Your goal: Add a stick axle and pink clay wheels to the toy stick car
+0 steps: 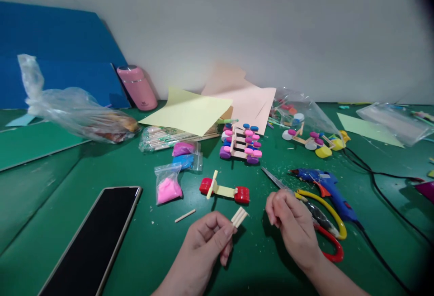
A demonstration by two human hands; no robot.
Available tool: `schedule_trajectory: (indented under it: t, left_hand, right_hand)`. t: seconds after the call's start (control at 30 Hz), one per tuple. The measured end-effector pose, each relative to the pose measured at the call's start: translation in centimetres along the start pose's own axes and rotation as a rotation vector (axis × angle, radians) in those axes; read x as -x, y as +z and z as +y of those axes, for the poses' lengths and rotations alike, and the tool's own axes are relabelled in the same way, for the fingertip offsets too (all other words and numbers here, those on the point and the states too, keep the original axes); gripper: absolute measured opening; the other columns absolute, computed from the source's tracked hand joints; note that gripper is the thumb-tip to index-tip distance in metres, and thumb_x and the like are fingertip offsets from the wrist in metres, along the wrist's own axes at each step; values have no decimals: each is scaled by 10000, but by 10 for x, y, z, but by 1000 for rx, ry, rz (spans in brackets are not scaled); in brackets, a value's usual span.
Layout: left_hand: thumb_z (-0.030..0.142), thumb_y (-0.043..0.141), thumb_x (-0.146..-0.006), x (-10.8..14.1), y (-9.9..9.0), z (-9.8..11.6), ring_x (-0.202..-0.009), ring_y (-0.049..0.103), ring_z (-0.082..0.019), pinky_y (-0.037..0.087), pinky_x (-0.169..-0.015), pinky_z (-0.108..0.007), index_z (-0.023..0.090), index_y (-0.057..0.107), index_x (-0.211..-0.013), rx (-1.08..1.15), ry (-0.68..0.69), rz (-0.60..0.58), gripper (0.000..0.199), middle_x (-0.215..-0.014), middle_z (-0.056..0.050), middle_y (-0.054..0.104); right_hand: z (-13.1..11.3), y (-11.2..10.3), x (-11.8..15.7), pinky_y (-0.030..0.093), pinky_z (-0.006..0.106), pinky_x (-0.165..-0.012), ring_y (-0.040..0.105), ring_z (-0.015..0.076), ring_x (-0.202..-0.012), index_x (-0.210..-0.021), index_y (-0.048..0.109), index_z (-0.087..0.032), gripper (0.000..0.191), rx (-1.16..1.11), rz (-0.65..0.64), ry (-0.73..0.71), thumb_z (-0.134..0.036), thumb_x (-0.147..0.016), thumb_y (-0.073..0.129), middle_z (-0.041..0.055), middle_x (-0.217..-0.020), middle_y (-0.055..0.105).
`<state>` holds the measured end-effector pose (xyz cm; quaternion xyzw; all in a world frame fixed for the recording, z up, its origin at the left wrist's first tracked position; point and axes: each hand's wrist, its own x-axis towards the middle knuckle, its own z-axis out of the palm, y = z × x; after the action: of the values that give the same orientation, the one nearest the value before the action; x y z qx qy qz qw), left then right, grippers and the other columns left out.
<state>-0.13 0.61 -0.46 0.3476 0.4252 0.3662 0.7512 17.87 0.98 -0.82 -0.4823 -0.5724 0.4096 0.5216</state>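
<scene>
Between the thumb and fingers of my left hand (212,239) are a few short wooden sticks (239,217), side by side. My right hand (293,223) hovers left of the scissors' handles, its fingers curled together; whatever they may hold is hidden. Scissors (322,219) with red and yellow handles lie partly behind that hand. Just beyond the sticks rests a small model (224,191) with red clay ends, a pale strip between them and a stick across its left side. A loose stick (185,216) lies left of it. Farther back stand several joined models (241,144) with pink, blue and purple clay pieces.
A blue glue gun (327,187) lies at right with its black cord. Bags of clay (168,186), a phone (93,241), a pink flask (137,88), paper sheets (190,110) and a knotted plastic bag (81,110) surround the work. More clay models (313,142) sit back right.
</scene>
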Motion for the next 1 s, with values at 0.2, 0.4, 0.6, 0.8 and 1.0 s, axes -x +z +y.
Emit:
schedule_trajectory:
  t: [0.2,0.4,0.6,0.8,1.0]
  left_hand:
    - [320,566,-769,3,4,3,-463,336,-73,222,-465,-218,156,496,-613,-65,23,43,238,-474,59,421]
    - [332,586,-740,6,4,5,-448,290,-64,197,-452,-215,152,484,-580,-90,-19,-36,262,-462,68,388]
    - [283,581,-736,6,3,6,-461,311,-70,221,-466,-217,152,489,-563,-14,3,-61,236,-466,59,410]
    - [279,540,-779,6,2,8,-512,353,-85,278,-505,-220,150,542,-673,-10,13,-41,166,-519,46,432]
    - [288,557,-771,5,2,8,-502,353,-85,270,-494,-214,156,527,-626,-135,53,21,199,-511,51,426]
  right_hand:
    - [-6,3,1,351,212,-520,427,101,-576,-782,495,-195,157,45,-15,13,-267,-888,405,-14,-677,465]
    - [-19,8,-1,433,255,-661,494,137,-730,-1060,555,-222,349,105,-366,-38,-227,-722,640,27,-863,512]
    - [-18,10,-2,442,264,-676,551,140,-742,-926,646,-201,192,138,-390,-118,-191,-734,636,31,-812,572]
    - [-14,13,0,461,261,-635,569,142,-702,-919,653,-205,193,152,-300,-154,-210,-726,643,35,-782,594]
    - [-11,12,1,457,255,-625,575,143,-696,-900,657,-205,178,214,-271,-184,-210,-722,640,37,-772,603]
